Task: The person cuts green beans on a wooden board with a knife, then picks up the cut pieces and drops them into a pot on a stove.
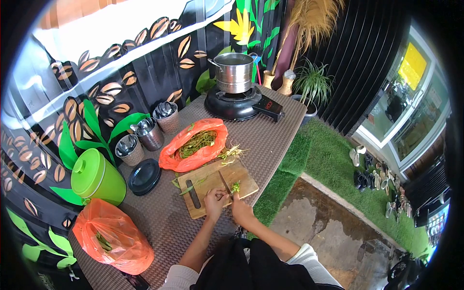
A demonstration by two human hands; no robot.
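The person's right hand (242, 212) is wrapped around the knife (225, 182), whose blade lies over the wooden board (248, 180) beside some chopped greens (235, 186), while the left hand (214, 202) bends its fingers together on the board; what they pinch, I can't tell. Just beyond, an open orange bag (167, 161) holds green stems (198, 144), and three cups (152, 138) hold spoons. Farther out are a metal pot (233, 77) on a stove (227, 107) and a lidded green bucket (99, 179).

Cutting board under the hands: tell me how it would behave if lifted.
The board looks wooden, so it would probably stay stiff. Green pieces lie loose on it, so they might slide off if it tilts.
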